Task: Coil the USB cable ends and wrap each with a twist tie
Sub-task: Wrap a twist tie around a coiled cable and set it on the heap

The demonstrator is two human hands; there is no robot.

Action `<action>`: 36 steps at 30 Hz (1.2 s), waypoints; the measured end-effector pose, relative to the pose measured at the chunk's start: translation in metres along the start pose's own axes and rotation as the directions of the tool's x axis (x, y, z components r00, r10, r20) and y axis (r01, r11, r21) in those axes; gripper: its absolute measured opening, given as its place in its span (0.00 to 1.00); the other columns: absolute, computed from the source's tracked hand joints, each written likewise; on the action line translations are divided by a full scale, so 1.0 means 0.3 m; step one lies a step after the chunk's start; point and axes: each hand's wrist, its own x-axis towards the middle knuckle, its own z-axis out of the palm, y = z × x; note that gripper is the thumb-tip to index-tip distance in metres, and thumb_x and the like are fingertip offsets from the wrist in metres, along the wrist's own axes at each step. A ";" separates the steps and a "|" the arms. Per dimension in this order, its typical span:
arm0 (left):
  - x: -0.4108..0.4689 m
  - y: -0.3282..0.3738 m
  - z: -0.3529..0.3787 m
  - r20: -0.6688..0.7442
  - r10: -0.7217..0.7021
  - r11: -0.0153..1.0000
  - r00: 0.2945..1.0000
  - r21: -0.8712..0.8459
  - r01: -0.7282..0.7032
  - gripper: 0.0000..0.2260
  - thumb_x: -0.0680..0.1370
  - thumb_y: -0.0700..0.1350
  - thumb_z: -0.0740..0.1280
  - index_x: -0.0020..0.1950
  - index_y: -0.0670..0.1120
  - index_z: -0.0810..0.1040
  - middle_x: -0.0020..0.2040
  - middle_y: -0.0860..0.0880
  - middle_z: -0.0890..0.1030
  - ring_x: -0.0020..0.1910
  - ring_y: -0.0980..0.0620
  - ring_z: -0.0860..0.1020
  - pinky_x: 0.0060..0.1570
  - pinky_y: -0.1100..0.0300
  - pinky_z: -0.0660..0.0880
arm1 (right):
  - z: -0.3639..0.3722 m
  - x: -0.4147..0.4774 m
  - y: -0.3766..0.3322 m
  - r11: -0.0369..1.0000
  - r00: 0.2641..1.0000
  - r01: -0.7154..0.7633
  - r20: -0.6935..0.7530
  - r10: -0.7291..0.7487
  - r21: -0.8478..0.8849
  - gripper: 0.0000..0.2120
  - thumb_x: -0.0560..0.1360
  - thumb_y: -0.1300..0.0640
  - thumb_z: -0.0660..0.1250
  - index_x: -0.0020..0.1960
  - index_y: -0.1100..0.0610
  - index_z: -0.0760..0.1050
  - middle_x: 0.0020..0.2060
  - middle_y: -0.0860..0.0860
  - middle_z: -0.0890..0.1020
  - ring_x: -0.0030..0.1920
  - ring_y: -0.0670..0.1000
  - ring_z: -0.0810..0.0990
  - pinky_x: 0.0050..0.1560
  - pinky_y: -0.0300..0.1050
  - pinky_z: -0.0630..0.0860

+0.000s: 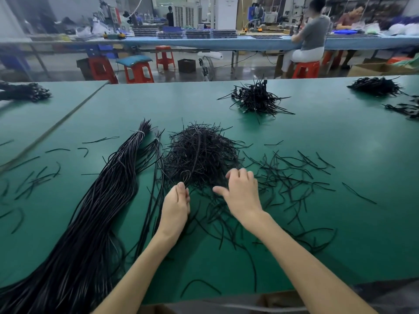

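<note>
Wiry ties (199,152), glossy cables (102,211), perhaps rubbery

You work under even, diffuse overhead light. The green desk (317,155) carries a soft sheen at far right and only faint shadows. Your left hand (176,205) and right hand (242,193) render sharp. Wide-angle distortion bows the desk edges; the background hall (204,30) is blurred.

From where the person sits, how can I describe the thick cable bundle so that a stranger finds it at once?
Start at the green table. Left of the central heap of short twist ties lies the cable bundle. It is the thickest run of long parallel strands, bound by a pale tie near its far end.
</note>
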 end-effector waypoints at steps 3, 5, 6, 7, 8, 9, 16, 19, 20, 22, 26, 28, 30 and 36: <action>-0.006 -0.004 -0.004 0.012 0.026 0.999 1.000 0.022 -0.026 0.19 0.87 0.53 0.52 0.40 0.46 0.65 0.29 0.54 0.64 0.26 0.56 0.60 0.26 0.63 0.60 | 0.064 0.000 -0.016 0.996 0.998 -0.051 0.035 0.049 0.073 0.16 0.80 0.43 0.66 0.58 0.54 0.73 0.56 0.51 0.74 0.61 0.54 0.68 0.64 0.49 0.66; -0.007 -0.009 -0.011 0.014 0.017 1.000 1.000 -0.015 -0.017 0.18 0.87 0.53 0.52 0.41 0.45 0.65 0.29 0.55 0.64 0.26 0.56 0.60 0.25 0.63 0.59 | 0.087 0.001 -0.023 0.991 0.998 -0.055 -0.021 0.058 0.119 0.08 0.81 0.48 0.66 0.54 0.52 0.76 0.53 0.50 0.75 0.59 0.54 0.69 0.62 0.48 0.65; -0.008 -0.010 -0.012 0.021 0.008 0.999 1.000 -0.036 -0.008 0.18 0.87 0.53 0.52 0.41 0.45 0.65 0.29 0.56 0.64 0.26 0.56 0.59 0.24 0.63 0.59 | 0.091 0.002 -0.022 0.990 0.998 -0.057 -0.034 0.062 0.130 0.06 0.81 0.50 0.67 0.52 0.52 0.77 0.52 0.49 0.76 0.58 0.53 0.69 0.61 0.48 0.64; -0.010 -0.010 -0.012 0.030 0.003 0.999 1.000 -0.046 -0.002 0.18 0.87 0.53 0.52 0.42 0.45 0.65 0.29 0.57 0.63 0.26 0.56 0.59 0.23 0.63 0.59 | 0.089 0.004 -0.018 0.987 0.997 -0.063 -0.038 0.069 0.151 0.05 0.80 0.50 0.67 0.50 0.51 0.78 0.50 0.49 0.76 0.57 0.53 0.68 0.59 0.48 0.63; -0.011 -0.010 -0.010 0.038 0.003 0.999 0.999 -0.045 -0.002 0.18 0.87 0.53 0.52 0.42 0.45 0.65 0.29 0.57 0.63 0.26 0.56 0.59 0.23 0.63 0.59 | 0.085 0.007 -0.013 0.984 0.996 -0.067 -0.044 0.076 0.168 0.05 0.80 0.50 0.68 0.48 0.50 0.78 0.49 0.48 0.76 0.56 0.52 0.67 0.58 0.48 0.62; -0.012 -0.010 -0.007 0.044 0.007 0.999 0.999 -0.038 -0.006 0.18 0.87 0.53 0.52 0.42 0.45 0.65 0.29 0.57 0.63 0.26 0.56 0.59 0.23 0.64 0.59 | 0.080 0.010 -0.006 0.983 0.996 -0.070 -0.050 0.080 0.172 0.05 0.79 0.50 0.69 0.47 0.50 0.78 0.48 0.48 0.76 0.56 0.52 0.67 0.57 0.48 0.61; -0.013 -0.016 -0.001 0.045 0.019 1.000 0.999 -0.020 -0.019 0.18 0.87 0.54 0.52 0.41 0.46 0.66 0.29 0.58 0.64 0.26 0.58 0.60 0.25 0.65 0.59 | 0.044 0.006 0.025 0.979 0.994 -0.037 -0.095 0.057 0.199 0.05 0.82 0.56 0.65 0.47 0.51 0.74 0.47 0.46 0.77 0.54 0.50 0.71 0.54 0.45 0.56; -0.011 -0.022 -0.002 0.038 0.021 1.000 0.999 0.013 -0.021 0.18 0.87 0.54 0.53 0.40 0.48 0.66 0.29 0.58 0.64 0.26 0.58 0.60 0.26 0.64 0.61 | 0.012 -0.013 0.008 0.871 0.987 -0.028 -0.123 0.101 0.491 0.06 0.79 0.56 0.71 0.44 0.51 0.77 0.41 0.46 0.80 0.47 0.47 0.77 0.56 0.44 0.68; -0.010 -0.023 -0.001 0.035 0.022 0.999 0.999 0.031 -0.024 0.18 0.87 0.54 0.53 0.40 0.48 0.66 0.29 0.57 0.64 0.27 0.58 0.61 0.27 0.63 0.61 | 0.000 -0.026 -0.003 0.772 0.985 -0.033 -0.112 0.134 0.634 0.05 0.78 0.56 0.72 0.43 0.51 0.78 0.39 0.46 0.81 0.44 0.45 0.78 0.52 0.43 0.73; -0.006 -0.026 0.004 0.028 0.026 0.997 0.999 0.078 -0.028 0.19 0.87 0.54 0.53 0.40 0.48 0.67 0.30 0.57 0.66 0.28 0.56 0.62 0.29 0.60 0.62 | -0.017 -0.063 -0.031 0.549 0.983 -0.017 -0.088 0.164 0.836 0.04 0.75 0.56 0.75 0.43 0.51 0.80 0.37 0.47 0.83 0.39 0.43 0.80 0.45 0.39 0.76; -0.002 -0.025 0.010 0.064 0.045 0.988 0.997 0.146 -0.054 0.19 0.87 0.53 0.54 0.39 0.47 0.68 0.32 0.53 0.67 0.31 0.53 0.64 0.33 0.54 0.64 | 0.018 -0.111 -0.087 0.395 0.995 -0.017 -0.023 0.097 0.919 0.05 0.73 0.56 0.77 0.45 0.53 0.81 0.38 0.48 0.84 0.38 0.44 0.80 0.41 0.38 0.76; -0.006 -0.021 0.006 0.119 0.032 0.997 0.992 0.061 -0.039 0.18 0.87 0.53 0.55 0.39 0.48 0.67 0.30 0.56 0.67 0.29 0.55 0.63 0.30 0.59 0.63 | 0.053 -0.114 -0.110 0.389 0.990 -0.084 0.032 0.138 0.917 0.05 0.74 0.57 0.76 0.45 0.54 0.81 0.36 0.47 0.83 0.37 0.44 0.79 0.42 0.40 0.76; -0.016 -0.013 0.002 0.156 0.028 1.000 0.987 0.000 -0.029 0.17 0.87 0.52 0.55 0.40 0.47 0.68 0.29 0.58 0.66 0.28 0.57 0.62 0.27 0.65 0.62 | 0.080 -0.114 -0.123 0.362 0.975 -0.145 0.071 0.210 0.921 0.05 0.74 0.57 0.76 0.45 0.55 0.80 0.35 0.47 0.82 0.37 0.44 0.78 0.43 0.43 0.76; -0.032 0.010 0.000 0.179 0.022 0.995 0.984 -0.099 -0.005 0.19 0.87 0.52 0.54 0.38 0.48 0.68 0.29 0.58 0.65 0.26 0.60 0.61 0.24 0.69 0.59 | 0.101 -0.122 -0.132 0.375 0.974 -0.138 0.057 0.219 0.917 0.07 0.74 0.55 0.77 0.47 0.54 0.79 0.37 0.48 0.83 0.38 0.43 0.79 0.44 0.42 0.77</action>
